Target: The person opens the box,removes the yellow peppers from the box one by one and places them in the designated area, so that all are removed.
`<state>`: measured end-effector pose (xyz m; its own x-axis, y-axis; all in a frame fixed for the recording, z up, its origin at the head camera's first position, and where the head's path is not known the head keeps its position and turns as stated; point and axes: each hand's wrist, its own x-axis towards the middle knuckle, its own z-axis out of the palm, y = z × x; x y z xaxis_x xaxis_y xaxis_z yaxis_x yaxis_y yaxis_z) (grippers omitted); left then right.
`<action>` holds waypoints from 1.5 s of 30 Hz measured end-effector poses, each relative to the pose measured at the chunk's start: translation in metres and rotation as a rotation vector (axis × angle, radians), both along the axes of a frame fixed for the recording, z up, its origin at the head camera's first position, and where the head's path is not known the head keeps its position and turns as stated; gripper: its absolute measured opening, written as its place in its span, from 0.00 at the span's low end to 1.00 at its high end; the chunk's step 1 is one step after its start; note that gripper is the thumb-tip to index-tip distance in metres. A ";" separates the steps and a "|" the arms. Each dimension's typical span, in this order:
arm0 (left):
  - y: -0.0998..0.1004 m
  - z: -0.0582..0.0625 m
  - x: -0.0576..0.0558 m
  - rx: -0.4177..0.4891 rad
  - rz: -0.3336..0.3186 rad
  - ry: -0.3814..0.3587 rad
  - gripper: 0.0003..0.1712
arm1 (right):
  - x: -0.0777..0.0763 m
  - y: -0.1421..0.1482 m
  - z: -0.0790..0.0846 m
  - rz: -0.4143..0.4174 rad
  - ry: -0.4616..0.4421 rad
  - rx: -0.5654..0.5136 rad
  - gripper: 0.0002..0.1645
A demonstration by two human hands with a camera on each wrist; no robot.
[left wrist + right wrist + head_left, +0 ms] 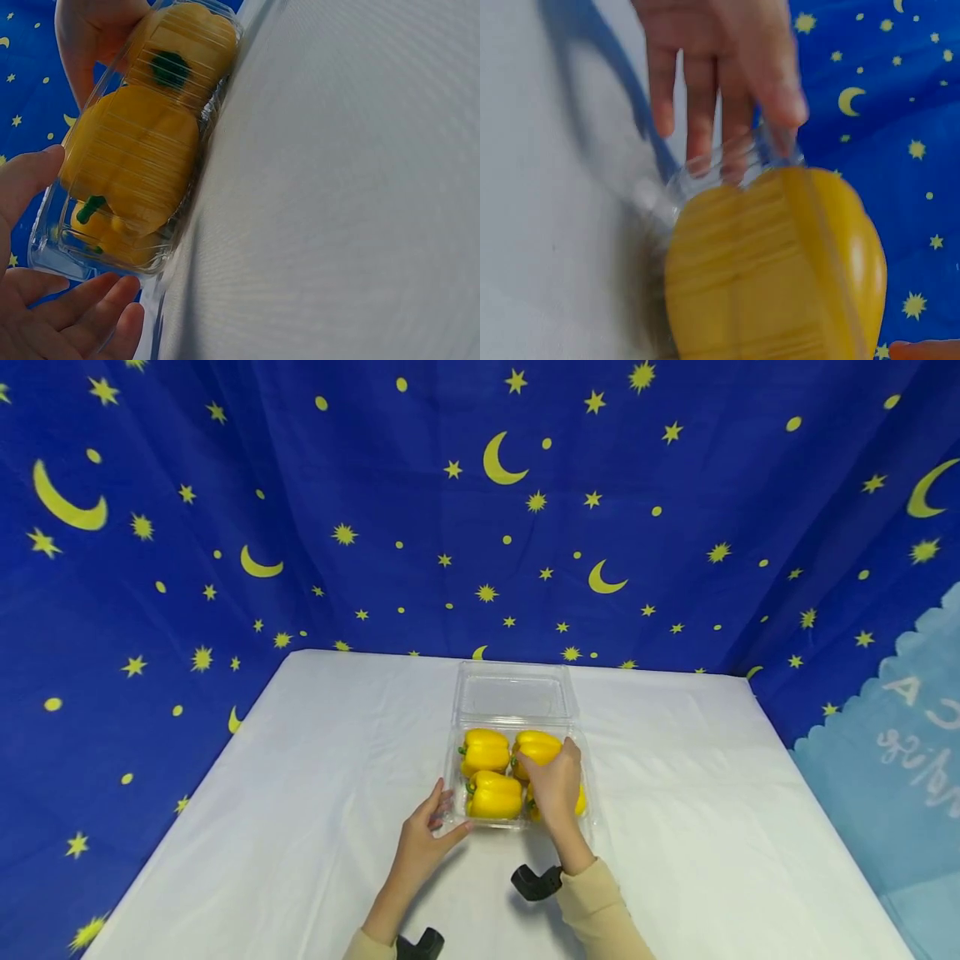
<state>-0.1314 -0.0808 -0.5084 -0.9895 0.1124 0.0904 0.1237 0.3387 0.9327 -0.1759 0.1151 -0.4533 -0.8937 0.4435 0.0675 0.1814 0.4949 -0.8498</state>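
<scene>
Four-compartment detail is not visible, but a clear plastic clamshell box [517, 825] stands on the table, holding several yellow bell peppers with green stems. My right hand [557, 787] reaches into it and grips the back right bell pepper [536, 745], thumb by the stem and fingers on the far side. Beneath that hand, the front right bell pepper [581, 802] is partly hidden. On the left lie the back left bell pepper [485, 750] and the front left bell pepper [495, 797]. With fingers extended, my left hand [420, 842] touches the box's front left corner, thumb at its rim [37, 176].
The box's hinged lid [516, 693] lies back toward the far table edge. A white cloth covers the table [697, 827]. Behind hangs a blue curtain [420, 510] with yellow moons and stars; a light blue cloth [885, 793] hangs at the right.
</scene>
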 end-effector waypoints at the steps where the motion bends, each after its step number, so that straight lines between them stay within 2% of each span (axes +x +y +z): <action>1: 0.000 0.001 0.000 0.001 -0.002 0.001 0.48 | 0.000 0.000 0.000 -0.006 -0.005 0.015 0.54; 5: 0.000 0.002 -0.001 -0.001 -0.001 0.008 0.48 | -0.001 0.001 0.000 -0.023 -0.029 0.090 0.53; 8: 0.000 0.003 -0.002 -0.001 0.007 0.002 0.48 | -0.003 0.001 0.000 -0.017 -0.084 0.146 0.53; 12: 0.000 0.003 0.000 0.010 0.016 -0.006 0.47 | -0.006 -0.001 -0.001 0.003 -0.191 0.276 0.54; 15: 0.000 0.004 0.002 0.035 0.023 -0.009 0.46 | -0.006 -0.003 -0.003 -0.002 -0.222 0.358 0.51; 17: 0.000 0.004 0.003 0.043 0.025 -0.008 0.46 | -0.006 -0.004 -0.004 -0.016 -0.213 0.360 0.50; 22: 0.000 0.003 0.003 0.041 0.029 -0.015 0.46 | -0.006 -0.005 -0.006 -0.063 -0.133 0.275 0.50; 27: 0.000 0.003 0.002 0.047 0.035 -0.026 0.46 | -0.007 -0.006 -0.007 -0.124 0.035 0.118 0.52; 33: 0.000 0.003 0.002 0.061 0.033 -0.034 0.46 | -0.006 -0.003 -0.005 -0.168 0.219 -0.053 0.49; 39: 0.001 0.002 0.002 0.051 0.038 -0.018 0.46 | -0.003 0.005 0.010 -0.184 0.343 -0.123 0.50; 45: 0.000 0.001 0.001 0.052 0.045 -0.013 0.46 | 0.000 0.022 0.027 -0.211 0.379 -0.160 0.51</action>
